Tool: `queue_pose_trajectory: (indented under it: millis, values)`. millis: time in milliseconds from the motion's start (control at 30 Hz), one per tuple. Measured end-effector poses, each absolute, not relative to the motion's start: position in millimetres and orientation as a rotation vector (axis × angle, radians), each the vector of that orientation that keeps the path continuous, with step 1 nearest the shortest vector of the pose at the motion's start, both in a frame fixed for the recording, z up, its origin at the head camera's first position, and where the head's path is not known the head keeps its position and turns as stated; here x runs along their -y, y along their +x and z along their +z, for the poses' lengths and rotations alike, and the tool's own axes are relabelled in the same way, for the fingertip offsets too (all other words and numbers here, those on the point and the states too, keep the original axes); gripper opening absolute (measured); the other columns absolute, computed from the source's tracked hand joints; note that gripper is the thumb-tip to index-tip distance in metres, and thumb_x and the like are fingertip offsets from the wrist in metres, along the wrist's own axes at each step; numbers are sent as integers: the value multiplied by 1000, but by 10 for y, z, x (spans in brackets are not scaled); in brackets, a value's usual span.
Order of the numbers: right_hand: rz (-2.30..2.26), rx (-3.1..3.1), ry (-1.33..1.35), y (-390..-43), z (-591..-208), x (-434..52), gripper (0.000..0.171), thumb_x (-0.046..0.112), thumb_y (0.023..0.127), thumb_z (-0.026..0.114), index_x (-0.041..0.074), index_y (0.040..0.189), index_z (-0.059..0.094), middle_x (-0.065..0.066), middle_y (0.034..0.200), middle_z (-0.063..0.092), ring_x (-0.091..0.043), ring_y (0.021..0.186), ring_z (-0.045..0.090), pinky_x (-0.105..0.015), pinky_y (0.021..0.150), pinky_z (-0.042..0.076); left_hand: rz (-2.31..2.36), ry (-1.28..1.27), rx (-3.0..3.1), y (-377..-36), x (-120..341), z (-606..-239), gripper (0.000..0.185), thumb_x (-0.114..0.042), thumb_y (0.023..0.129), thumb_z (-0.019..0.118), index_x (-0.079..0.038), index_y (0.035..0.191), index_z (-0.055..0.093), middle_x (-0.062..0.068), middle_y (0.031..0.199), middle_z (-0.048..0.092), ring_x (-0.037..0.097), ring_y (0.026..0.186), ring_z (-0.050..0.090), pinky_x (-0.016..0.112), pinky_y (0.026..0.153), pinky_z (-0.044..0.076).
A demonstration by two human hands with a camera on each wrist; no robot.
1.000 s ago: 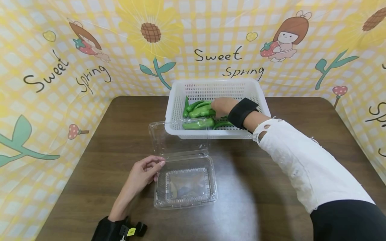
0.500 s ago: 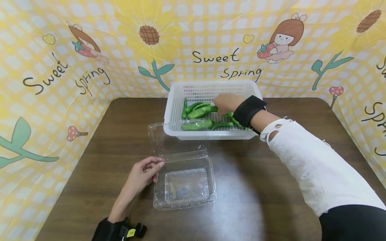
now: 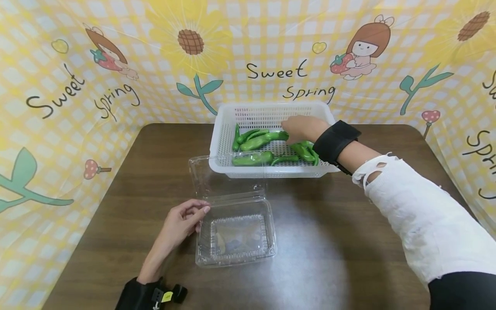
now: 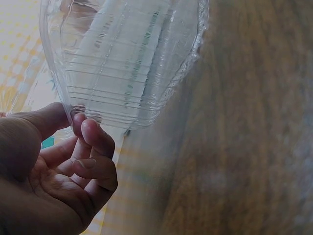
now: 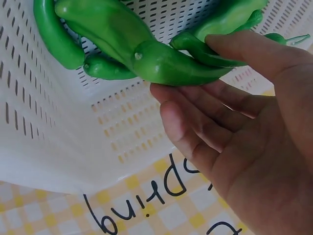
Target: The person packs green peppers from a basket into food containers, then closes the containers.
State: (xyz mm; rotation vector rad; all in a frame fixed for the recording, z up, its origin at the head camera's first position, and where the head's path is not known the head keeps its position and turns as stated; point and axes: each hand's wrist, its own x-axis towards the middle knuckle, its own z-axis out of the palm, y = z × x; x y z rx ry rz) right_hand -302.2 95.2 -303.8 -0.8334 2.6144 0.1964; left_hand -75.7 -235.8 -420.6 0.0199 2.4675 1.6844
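A white slotted basket (image 3: 219, 137) at the back of the table holds several green peppers (image 3: 253, 159). My right hand (image 3: 299, 128) reaches into it and pinches one long green pepper (image 3: 264, 138) between thumb and fingers. In the right wrist view that pepper (image 5: 161, 63) lies across the fingers (image 5: 195, 117) with the thumb on top, just above the basket floor (image 5: 58, 127). A clear plastic clamshell container (image 3: 236, 236) lies open in front of the basket with its lid (image 3: 228, 178) raised. My left hand (image 3: 201, 212) pinches its left rim near the hinge. The left wrist view shows the thumb and index finger (image 4: 95, 134) on the container (image 4: 127, 63).
The brown table (image 3: 341, 241) is enclosed at the back and sides by a yellow checked cloth (image 3: 116, 64) with printed flowers. The clamshell's raised lid leans against the basket's front wall.
My right hand has drawn to the right and slightly up inside the basket, taking the long pepper with it. The left hand has stayed on the container's rim.
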Motion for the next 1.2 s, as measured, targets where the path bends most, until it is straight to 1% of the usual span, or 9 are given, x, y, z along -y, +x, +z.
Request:
queue_pose_trajectory:
  millis: [133, 267, 400, 533, 600, 667, 833, 1067, 1200]
  values:
    - [219, -2599, -831, -2969, -3033, -961, 33, 20, 95, 65, -1, 119, 57, -15, 103, 66, -24, 84, 58, -35, 77, 47, 1686, 10, -2461, -760, 2359, -4202, 29, -29, 96, 66, -5, 114, 67, 7, 66, 58, 20, 51, 51, 23, 42, 38]
    - [244, -2606, -833, -2926, -3028, -974, 33, 21, 93, 66, 0, 117, 58, -13, 101, 65, -23, 83, 57, -35, 79, 48, 1684, -3, -2459, -760, 2357, -4200, 30, -30, 96, 66, -5, 114, 67, 7, 66, 58, 19, 51, 51, 23, 42, 38]
    - [230, -2614, -845, -2894, -3007, -1003, 27, 21, 92, 67, 2, 110, 59, -12, 97, 66, -23, 82, 57, -35, 78, 49, 1677, -11, -2465, -757, 2357, -4200, 30, -30, 96, 66, -6, 114, 67, 7, 67, 58, 19, 51, 51, 23, 42, 38]
    - [210, -2617, -822, -2853, -2979, -1038, 32, 23, 93, 66, 1, 115, 58, -14, 101, 66, -24, 84, 58, -36, 80, 49, 1684, -5, -2464, -756, 2357, -4203, 30, -30, 96, 66, -6, 114, 67, 7, 67, 58, 18, 51, 50, 23, 42, 38]
    - [211, -2620, -809, -2828, -2972, -1058, 37, 23, 94, 66, -1, 120, 57, -15, 105, 67, -24, 87, 59, -37, 82, 51, 1684, 0, -2464, -753, 2357, -4205, 31, -30, 96, 66, -5, 114, 67, 7, 67, 58, 20, 51, 51, 23, 42, 38]
    - [208, -2626, -806, -2802, -2966, -1079, 38, 23, 94, 66, -1, 121, 56, -16, 106, 66, -24, 88, 60, -37, 84, 52, 1684, 2, -2462, -749, 2356, -4205, 31, -31, 96, 66, -6, 114, 67, 7, 67, 58, 21, 52, 51, 23, 43, 38]
    - [164, -2644, -830, -2719, -2931, -1146, 32, 21, 93, 67, 2, 116, 57, -13, 100, 67, -23, 84, 60, -36, 81, 53, 1685, 2, -2461, -750, 2350, -4203, 32, -32, 96, 66, -6, 115, 67, 8, 67, 58, 22, 52, 51, 23, 43, 38]
    - [124, -2655, -828, -2620, -2862, -1212, 30, 21, 93, 65, 0, 113, 56, -11, 91, 61, -23, 80, 55, -35, 73, 46, 1685, 1, -2466, -751, 2349, -4195, 31, -31, 96, 66, -6, 114, 67, 7, 67, 58, 21, 51, 51, 24, 43, 38]
    - [114, -2654, -805, -2557, -2841, -1248, 30, 23, 94, 64, 1, 113, 55, -10, 90, 59, -24, 79, 54, -35, 72, 44, 1690, 5, -2463, -747, 2349, -4197, 31, -31, 96, 66, -6, 114, 67, 8, 66, 59, 21, 51, 51, 24, 42, 39]
